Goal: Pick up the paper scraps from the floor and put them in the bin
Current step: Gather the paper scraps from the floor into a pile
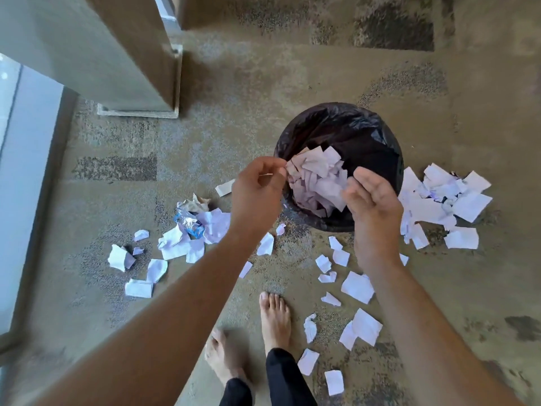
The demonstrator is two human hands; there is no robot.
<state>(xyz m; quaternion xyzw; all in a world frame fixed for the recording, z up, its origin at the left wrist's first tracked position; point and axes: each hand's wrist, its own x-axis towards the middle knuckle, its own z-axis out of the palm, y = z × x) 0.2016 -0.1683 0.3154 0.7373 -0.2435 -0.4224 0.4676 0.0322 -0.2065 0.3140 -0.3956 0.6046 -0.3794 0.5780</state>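
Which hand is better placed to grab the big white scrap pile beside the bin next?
Right, probably. The open right hand hovers over the black-lined bin rim nearest that white paper pile; the left hand is across the bin.

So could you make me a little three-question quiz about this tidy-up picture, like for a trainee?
1. True or false: the bin already holds paper scraps.
2. Which side of the bin has the larger pile of scraps on the floor? A) the person's right B) behind the bin
3. What is the right hand holding?

Key: 1 true; 2 A; 3 nothing, its fingers are relaxed over the bin.
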